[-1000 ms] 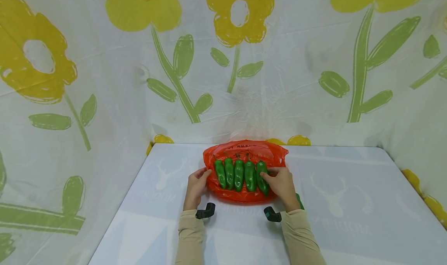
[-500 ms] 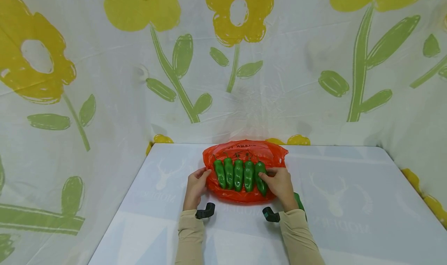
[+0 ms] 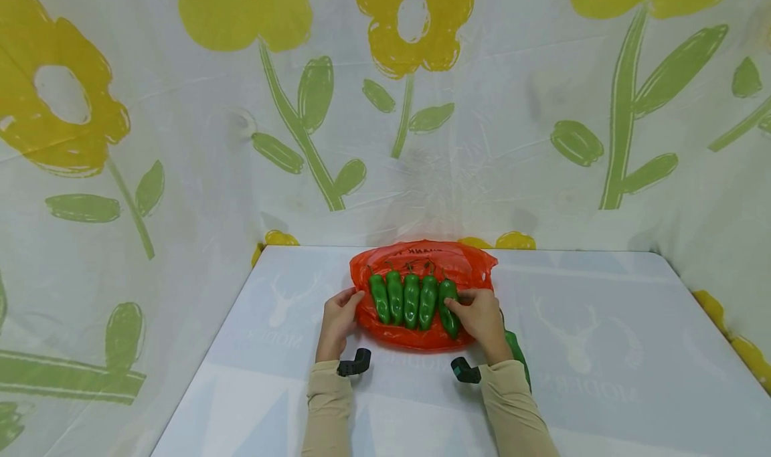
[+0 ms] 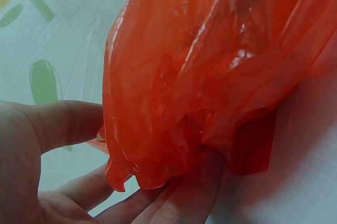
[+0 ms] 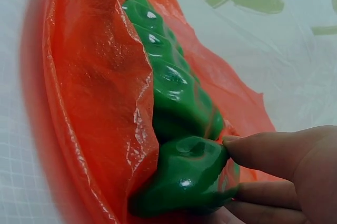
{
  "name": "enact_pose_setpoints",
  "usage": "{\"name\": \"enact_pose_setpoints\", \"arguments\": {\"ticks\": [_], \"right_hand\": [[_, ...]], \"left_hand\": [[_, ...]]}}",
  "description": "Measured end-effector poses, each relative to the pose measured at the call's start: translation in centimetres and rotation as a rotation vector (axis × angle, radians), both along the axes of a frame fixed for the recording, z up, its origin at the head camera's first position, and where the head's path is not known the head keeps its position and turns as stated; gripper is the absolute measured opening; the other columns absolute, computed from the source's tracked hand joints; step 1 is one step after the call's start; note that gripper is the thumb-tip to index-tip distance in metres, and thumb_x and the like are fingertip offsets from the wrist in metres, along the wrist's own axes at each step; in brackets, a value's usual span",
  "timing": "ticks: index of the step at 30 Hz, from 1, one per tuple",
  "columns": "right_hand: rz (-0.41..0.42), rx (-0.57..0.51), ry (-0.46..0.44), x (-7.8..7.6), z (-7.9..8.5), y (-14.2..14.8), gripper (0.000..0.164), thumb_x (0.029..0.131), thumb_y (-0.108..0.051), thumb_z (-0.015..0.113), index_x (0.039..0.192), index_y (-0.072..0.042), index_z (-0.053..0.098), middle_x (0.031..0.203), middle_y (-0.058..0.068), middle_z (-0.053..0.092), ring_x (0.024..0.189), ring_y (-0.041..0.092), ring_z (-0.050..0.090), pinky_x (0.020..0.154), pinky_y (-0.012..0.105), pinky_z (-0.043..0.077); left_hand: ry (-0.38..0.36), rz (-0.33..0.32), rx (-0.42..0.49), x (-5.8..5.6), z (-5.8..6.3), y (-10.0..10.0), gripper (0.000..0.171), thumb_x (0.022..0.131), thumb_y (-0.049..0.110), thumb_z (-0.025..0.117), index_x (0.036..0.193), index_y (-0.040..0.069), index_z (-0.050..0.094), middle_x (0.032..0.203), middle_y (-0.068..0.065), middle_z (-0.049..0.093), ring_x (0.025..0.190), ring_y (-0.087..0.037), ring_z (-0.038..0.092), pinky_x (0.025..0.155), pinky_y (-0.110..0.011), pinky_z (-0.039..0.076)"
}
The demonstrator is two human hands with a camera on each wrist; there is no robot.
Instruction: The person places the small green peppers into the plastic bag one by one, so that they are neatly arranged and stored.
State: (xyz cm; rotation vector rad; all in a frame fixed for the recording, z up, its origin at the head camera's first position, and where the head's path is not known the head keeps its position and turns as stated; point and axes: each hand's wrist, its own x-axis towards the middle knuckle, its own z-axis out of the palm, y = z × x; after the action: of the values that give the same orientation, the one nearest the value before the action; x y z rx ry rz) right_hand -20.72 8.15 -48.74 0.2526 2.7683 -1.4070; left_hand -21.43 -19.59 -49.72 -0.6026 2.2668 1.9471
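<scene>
A red plastic bag (image 3: 415, 342) lies on the table with several long green peppers (image 3: 411, 302) side by side across it. On its left edge my left hand (image 3: 338, 320) holds the film, thumb on one side and fingers tucked under the crumpled plastic (image 4: 158, 103). My right hand (image 3: 484, 320) pinches the rightmost green pepper (image 3: 448, 313) near its middle. In the right wrist view that pepper (image 5: 184, 176) sits beside the row, its lower end against the bag's raised front wall (image 5: 100, 103).
Another green pepper (image 3: 517, 356) lies on the table beside my right forearm, partly hidden by it. The white patterned table (image 3: 602, 350) reaches back to a flower-print curtain (image 3: 494, 142). A black wrist camera (image 3: 355, 363) juts from each sleeve.
My right hand and the rightmost pepper have shifted slightly left. The pepper beside it has swung closer to the row. More of the loose pepper by my right forearm shows. My left hand stays put.
</scene>
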Motion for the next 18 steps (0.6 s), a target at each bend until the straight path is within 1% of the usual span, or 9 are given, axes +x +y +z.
{"name": "enact_pose_setpoints", "arguments": {"ticks": [11,18], "right_hand": [[0.008,0.019,-0.014,0.25,0.29,-0.23,0.045,0.093,-0.024,0.077,0.126,0.007,0.07,0.119,0.024,0.074,0.107,0.035,0.071,0.092,0.048,0.061],[0.018,0.024,-0.017,0.25,0.52,-0.26,0.045,0.094,-0.024,0.076,0.126,0.007,0.069,0.118,0.025,0.074,0.105,0.035,0.071,0.092,0.048,0.062]], "left_hand": [[0.002,-0.004,0.003,0.08,0.06,0.0,0.054,0.103,0.036,0.059,0.146,0.004,0.057,0.146,-0.021,0.059,0.123,-0.03,0.061,0.105,-0.047,0.056],[0.0,-0.01,0.003,0.12,0.11,0.08,0.054,0.104,0.036,0.059,0.147,0.004,0.056,0.147,-0.021,0.058,0.123,-0.03,0.061,0.105,-0.046,0.056]]}}
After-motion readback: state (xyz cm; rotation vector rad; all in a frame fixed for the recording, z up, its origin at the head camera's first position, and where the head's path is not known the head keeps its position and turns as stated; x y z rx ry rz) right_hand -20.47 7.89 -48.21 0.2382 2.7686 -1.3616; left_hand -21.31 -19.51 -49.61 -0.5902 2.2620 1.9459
